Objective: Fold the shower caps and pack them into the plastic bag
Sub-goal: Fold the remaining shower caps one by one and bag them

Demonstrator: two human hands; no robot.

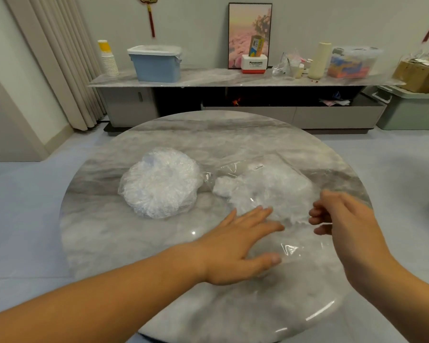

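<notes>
Shower caps [270, 186] are bunched inside the clear plastic bag [290, 248], right of center on our round table [134, 243]. A second round stack [159, 181] lies to the left. Our left hand [238, 243] lies flat, fingers straight, on the bag. Our right hand [342, 219] is curled, and we can't tell if it grips anything. Bare marble runs to the near edge.

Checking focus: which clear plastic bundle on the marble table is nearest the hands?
The crumpled white labelled bundle on the right; the round bundle lies farther left.
</notes>
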